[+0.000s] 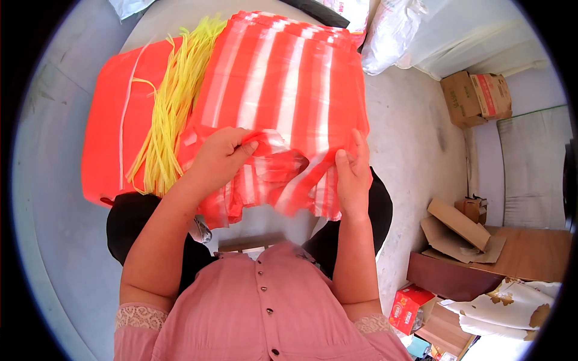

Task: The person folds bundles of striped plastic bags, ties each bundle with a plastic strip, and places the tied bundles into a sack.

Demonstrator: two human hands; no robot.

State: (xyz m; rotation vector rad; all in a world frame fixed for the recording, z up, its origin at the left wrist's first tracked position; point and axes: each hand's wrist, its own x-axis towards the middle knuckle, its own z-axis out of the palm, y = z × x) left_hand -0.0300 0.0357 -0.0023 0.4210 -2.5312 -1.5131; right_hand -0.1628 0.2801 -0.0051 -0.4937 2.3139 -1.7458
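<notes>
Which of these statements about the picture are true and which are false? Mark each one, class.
1. Both hands grip the near edge of the red-and-white striped plastic bags. True.
2. The yellow strings lie to the right of the striped bags. False: they lie to the left, on the plain red pile.
3. The left hand holds scissors. False: its fingers pinch only bag plastic.
4. The right hand has its thumb on top of the plastic. True.
5. Cardboard boxes stand on the floor. True.
</notes>
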